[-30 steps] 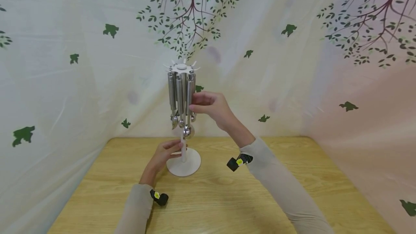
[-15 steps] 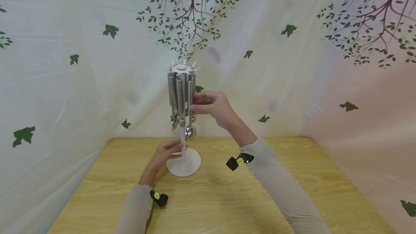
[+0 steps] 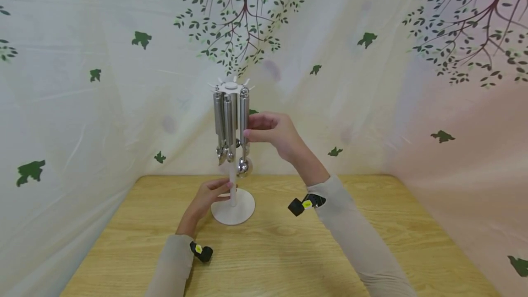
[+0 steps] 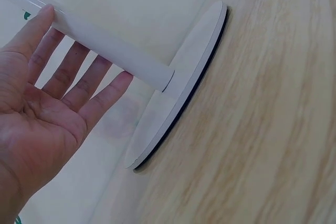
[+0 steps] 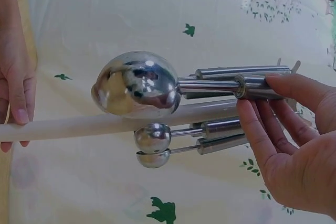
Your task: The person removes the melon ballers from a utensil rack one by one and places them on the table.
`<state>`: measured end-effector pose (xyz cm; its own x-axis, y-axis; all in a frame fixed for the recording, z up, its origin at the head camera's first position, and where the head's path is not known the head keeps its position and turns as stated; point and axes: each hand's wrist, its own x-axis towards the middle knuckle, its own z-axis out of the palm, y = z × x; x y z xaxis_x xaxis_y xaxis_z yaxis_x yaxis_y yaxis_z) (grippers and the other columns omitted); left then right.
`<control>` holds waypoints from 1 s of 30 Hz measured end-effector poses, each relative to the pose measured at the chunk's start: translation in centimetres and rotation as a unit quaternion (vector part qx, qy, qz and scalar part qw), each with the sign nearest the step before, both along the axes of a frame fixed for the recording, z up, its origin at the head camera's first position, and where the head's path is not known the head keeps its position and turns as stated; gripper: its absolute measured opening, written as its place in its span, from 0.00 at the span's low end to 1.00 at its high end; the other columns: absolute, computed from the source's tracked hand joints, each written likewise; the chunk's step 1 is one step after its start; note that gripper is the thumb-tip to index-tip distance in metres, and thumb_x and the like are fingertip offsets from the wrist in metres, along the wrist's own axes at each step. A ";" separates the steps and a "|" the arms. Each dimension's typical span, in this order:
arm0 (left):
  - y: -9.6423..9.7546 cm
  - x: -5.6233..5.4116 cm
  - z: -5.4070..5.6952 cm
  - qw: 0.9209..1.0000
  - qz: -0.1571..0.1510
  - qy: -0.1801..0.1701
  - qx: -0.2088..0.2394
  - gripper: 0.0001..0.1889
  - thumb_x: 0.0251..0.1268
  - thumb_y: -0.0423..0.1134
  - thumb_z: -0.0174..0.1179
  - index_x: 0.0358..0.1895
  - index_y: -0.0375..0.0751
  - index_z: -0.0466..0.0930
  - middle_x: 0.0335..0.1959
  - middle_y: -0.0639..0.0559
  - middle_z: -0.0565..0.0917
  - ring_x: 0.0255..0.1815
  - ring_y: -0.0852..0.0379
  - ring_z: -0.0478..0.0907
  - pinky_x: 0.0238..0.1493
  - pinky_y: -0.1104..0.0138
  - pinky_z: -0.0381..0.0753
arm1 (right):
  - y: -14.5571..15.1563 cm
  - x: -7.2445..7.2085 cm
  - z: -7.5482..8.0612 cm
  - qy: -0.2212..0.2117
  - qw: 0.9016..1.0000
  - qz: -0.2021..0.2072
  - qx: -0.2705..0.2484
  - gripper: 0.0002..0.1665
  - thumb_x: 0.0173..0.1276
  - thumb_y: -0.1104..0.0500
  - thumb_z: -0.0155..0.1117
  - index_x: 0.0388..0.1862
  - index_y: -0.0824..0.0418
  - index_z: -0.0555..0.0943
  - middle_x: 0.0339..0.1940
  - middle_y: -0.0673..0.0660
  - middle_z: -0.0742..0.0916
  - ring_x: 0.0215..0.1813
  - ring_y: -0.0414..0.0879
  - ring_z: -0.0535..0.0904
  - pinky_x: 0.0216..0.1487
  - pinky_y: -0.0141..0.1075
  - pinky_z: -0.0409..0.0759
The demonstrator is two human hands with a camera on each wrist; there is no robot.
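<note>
My left hand (image 3: 209,198) holds the white pole of a round-based utensil stand (image 3: 233,214). In the left wrist view, its thumb lies on one side of the pole (image 4: 113,53) and the fingertips on the other. Higher up, my right hand (image 3: 280,136) pinches the thick metal handle of a scoop (image 5: 139,85) between thumb and fingers. The scoop's large shiny round bowl points down and the handle's top is at the stand's white hooked ring (image 3: 231,87). Whether it hangs on a hook cannot be told. Other metal utensils (image 3: 218,118) hang around the pole.
The stand is on a wooden table (image 3: 297,242), near its back edge. Behind it hangs a pale cloth (image 3: 371,118) printed with leaves and branches. Two smaller bowl-ended utensils (image 5: 152,139) hang close to the scoop.
My right hand and the scoop have shifted slightly up and to the right, and the handle's top now shows at the ring's right side. The left hand and stand base keep their place.
</note>
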<state>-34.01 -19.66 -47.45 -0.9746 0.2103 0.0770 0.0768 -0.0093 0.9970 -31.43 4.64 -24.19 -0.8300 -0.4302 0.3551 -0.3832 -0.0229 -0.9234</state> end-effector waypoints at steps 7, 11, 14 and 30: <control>0.0 0.0 0.1 1.000 0.001 0.000 -0.009 0.25 0.76 0.42 0.60 0.66 0.28 0.75 0.58 0.37 0.85 0.55 0.54 0.86 0.59 0.53 0.87 | 0.9 0.0 -0.1 0.006 1.000 0.002 -0.004 0.18 0.64 0.69 0.72 0.53 0.69 0.83 0.43 0.56 0.90 0.42 0.47 0.88 0.54 0.44 0.89; 0.1 -0.1 0.2 1.000 0.000 -0.003 -0.011 0.24 0.76 0.42 0.60 0.66 0.29 0.75 0.59 0.36 0.85 0.56 0.53 0.85 0.59 0.52 0.87 | 1.8 0.0 -0.6 0.009 1.000 0.001 -0.005 0.19 0.64 0.68 0.72 0.54 0.69 0.83 0.43 0.54 0.90 0.44 0.47 0.88 0.54 0.44 0.89; 0.0 -0.2 0.2 1.000 -0.001 -0.002 -0.016 0.25 0.75 0.44 0.61 0.67 0.29 0.76 0.59 0.37 0.85 0.56 0.53 0.85 0.59 0.53 0.87 | 2.7 0.1 -1.1 0.002 1.000 -0.008 -0.002 0.18 0.65 0.69 0.72 0.54 0.69 0.83 0.41 0.53 0.91 0.43 0.47 0.88 0.53 0.43 0.90; 0.0 -0.2 0.1 1.000 -0.001 0.000 -0.009 0.25 0.75 0.43 0.61 0.66 0.28 0.76 0.57 0.38 0.87 0.54 0.56 0.85 0.59 0.52 0.86 | 6.3 -1.6 -7.6 -0.110 0.990 -0.074 0.041 0.21 0.65 0.69 0.72 0.56 0.71 0.82 0.41 0.55 0.89 0.43 0.45 0.89 0.53 0.43 0.90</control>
